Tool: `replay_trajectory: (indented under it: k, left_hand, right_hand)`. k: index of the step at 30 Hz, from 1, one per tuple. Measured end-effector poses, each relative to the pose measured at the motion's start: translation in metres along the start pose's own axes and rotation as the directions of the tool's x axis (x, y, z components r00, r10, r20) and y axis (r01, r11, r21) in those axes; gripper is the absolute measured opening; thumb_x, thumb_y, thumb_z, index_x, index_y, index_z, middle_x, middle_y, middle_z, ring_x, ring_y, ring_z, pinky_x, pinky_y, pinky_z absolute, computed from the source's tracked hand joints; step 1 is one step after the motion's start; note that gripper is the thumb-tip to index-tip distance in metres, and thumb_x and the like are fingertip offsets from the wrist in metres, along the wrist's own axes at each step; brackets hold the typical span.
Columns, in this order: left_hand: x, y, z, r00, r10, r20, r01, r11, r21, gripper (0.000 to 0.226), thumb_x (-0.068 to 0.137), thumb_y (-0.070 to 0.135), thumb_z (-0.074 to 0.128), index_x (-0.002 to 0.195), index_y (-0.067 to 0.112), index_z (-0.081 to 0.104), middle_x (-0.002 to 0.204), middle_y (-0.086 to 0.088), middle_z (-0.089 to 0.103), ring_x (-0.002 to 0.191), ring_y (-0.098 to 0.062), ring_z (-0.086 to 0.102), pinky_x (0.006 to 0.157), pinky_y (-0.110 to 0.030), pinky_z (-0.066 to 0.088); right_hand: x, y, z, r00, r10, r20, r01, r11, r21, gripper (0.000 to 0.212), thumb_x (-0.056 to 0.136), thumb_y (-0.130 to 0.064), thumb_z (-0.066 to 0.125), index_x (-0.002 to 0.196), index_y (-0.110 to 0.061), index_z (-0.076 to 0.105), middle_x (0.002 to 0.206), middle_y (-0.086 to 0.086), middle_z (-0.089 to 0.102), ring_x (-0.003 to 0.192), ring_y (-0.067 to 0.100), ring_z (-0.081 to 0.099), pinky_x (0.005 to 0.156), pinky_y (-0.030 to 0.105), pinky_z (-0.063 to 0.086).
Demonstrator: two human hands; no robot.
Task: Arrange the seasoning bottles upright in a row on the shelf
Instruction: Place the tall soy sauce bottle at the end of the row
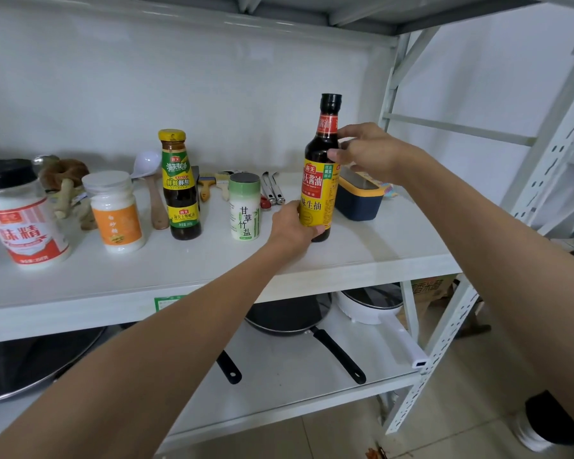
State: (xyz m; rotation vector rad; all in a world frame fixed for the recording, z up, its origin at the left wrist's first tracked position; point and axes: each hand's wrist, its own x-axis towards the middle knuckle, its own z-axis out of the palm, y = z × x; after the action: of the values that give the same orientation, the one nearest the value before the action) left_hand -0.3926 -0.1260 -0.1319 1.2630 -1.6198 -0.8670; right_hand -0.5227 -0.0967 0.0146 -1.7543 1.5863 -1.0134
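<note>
A tall dark soy sauce bottle (pixel 318 190) with a yellow label stands upright on the white shelf (pixel 212 263). My left hand (pixel 292 226) grips its base and my right hand (pixel 368 154) holds its shoulder and neck. Left of it, also upright, stand a green-capped salt shaker (pixel 245 207), an oyster sauce bottle (pixel 179 187) with a yellow cap, a white sugar jar (pixel 115 212) with an orange label, and a large MSG jar (pixel 20 217) with a black lid.
Behind the bottles lie a white ladle (pixel 150 190), brushes (pixel 209 183), metal tongs (pixel 272 190) and wooden pieces. A navy box with a yellow rim (pixel 358 200) sits right of the soy sauce. Pans (pixel 292 316) fill the lower shelf.
</note>
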Motion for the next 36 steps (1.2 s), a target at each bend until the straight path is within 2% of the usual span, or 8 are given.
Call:
replay_trajectory:
  k: [2, 4, 7, 10, 12, 20, 26, 36]
  left_hand:
    - [-0.001, 0.001, 0.002, 1.000, -0.006, -0.002, 0.006, 1.000, -0.022, 0.056, 0.077, 0.018, 0.079, 0.128, 0.011, 0.056, 0.124, -0.006, 0.064, 0.112, -0.023, 0.061, 0.099, -0.041, 0.050]
    - [-0.003, 0.002, 0.004, 1.000, -0.014, -0.022, 0.013, 0.999, -0.032, 0.058, 0.076, 0.018, 0.080, 0.127, 0.010, 0.053, 0.124, -0.005, 0.062, 0.112, -0.023, 0.060, 0.097, -0.037, 0.051]
    - [-0.003, 0.004, 0.006, 0.998, -0.031, -0.058, 0.030, 0.999, -0.017, 0.061, 0.071, 0.020, 0.084, 0.122, 0.010, 0.052, 0.120, -0.007, 0.062, 0.109, -0.023, 0.060, 0.093, -0.038, 0.053]
    - [-0.001, 0.003, 0.009, 0.993, -0.046, -0.107, 0.047, 0.999, 0.011, 0.063, 0.063, 0.026, 0.088, 0.114, 0.012, 0.054, 0.115, -0.007, 0.062, 0.103, -0.023, 0.062, 0.087, -0.041, 0.056]
    - [0.000, 0.003, 0.010, 0.989, -0.057, -0.136, 0.064, 0.997, 0.046, 0.066, 0.059, 0.030, 0.090, 0.112, 0.013, 0.055, 0.113, -0.006, 0.062, 0.101, -0.023, 0.062, 0.085, -0.041, 0.056]
    - [0.001, 0.008, 0.014, 0.972, -0.097, -0.213, 0.129, 0.982, 0.140, 0.079, 0.053, 0.039, 0.092, 0.114, 0.008, 0.052, 0.115, -0.009, 0.059, 0.105, -0.026, 0.060, 0.087, -0.043, 0.054]
    - [0.000, 0.009, 0.013, 0.969, -0.091, -0.228, 0.119, 0.986, 0.113, 0.074, 0.056, 0.036, 0.091, 0.112, 0.008, 0.051, 0.112, -0.008, 0.058, 0.102, -0.024, 0.059, 0.078, -0.035, 0.051]
    - [-0.005, 0.012, 0.015, 0.969, -0.118, -0.215, 0.130, 0.991, 0.039, 0.079, 0.060, 0.029, 0.090, 0.120, 0.006, 0.044, 0.118, -0.011, 0.054, 0.108, -0.027, 0.058, 0.084, -0.037, 0.052]
  right_hand:
    - [-0.001, -0.001, 0.002, 1.000, 0.004, -0.003, -0.004, 0.999, 0.042, 0.044, 0.092, -0.017, 0.062, 0.134, -0.013, 0.051, 0.134, 0.004, 0.055, 0.124, 0.022, 0.049, 0.098, 0.036, 0.039]
    - [-0.002, -0.002, 0.006, 0.999, -0.018, -0.034, 0.021, 0.996, 0.083, 0.043, 0.089, -0.029, 0.067, 0.127, -0.010, 0.058, 0.123, 0.002, 0.062, 0.114, 0.018, 0.055, 0.097, 0.035, 0.041]
    - [0.000, -0.001, 0.017, 0.992, -0.056, -0.117, 0.075, 0.984, 0.164, 0.034, 0.086, -0.032, 0.070, 0.109, -0.006, 0.065, 0.095, -0.004, 0.068, 0.086, 0.005, 0.063, 0.072, 0.017, 0.048]
    - [0.005, 0.004, 0.026, 0.973, -0.042, -0.225, 0.097, 0.966, 0.238, 0.036, 0.087, -0.021, 0.071, 0.116, -0.003, 0.060, 0.086, -0.006, 0.062, 0.074, 0.001, 0.058, 0.055, 0.011, 0.043]
    - [0.007, 0.005, 0.028, 0.962, -0.038, -0.269, 0.105, 0.965, 0.239, 0.042, 0.086, -0.019, 0.071, 0.121, -0.002, 0.054, 0.088, -0.005, 0.058, 0.075, 0.002, 0.056, 0.058, 0.014, 0.042]
    - [0.010, 0.011, 0.028, 0.967, -0.058, -0.250, 0.120, 0.962, 0.244, 0.030, 0.093, -0.014, 0.062, 0.119, -0.002, 0.056, 0.099, 0.005, 0.064, 0.080, 0.005, 0.060, 0.063, 0.016, 0.046]
    - [0.010, 0.013, 0.027, 0.971, -0.081, -0.225, 0.135, 0.962, 0.236, 0.029, 0.095, -0.015, 0.057, 0.121, -0.002, 0.057, 0.097, 0.002, 0.064, 0.081, 0.003, 0.061, 0.063, 0.016, 0.045]
    - [0.012, 0.014, 0.025, 0.975, -0.110, -0.192, 0.148, 0.970, 0.195, 0.030, 0.097, -0.014, 0.054, 0.124, -0.002, 0.057, 0.104, 0.006, 0.065, 0.085, 0.006, 0.061, 0.075, 0.024, 0.048]
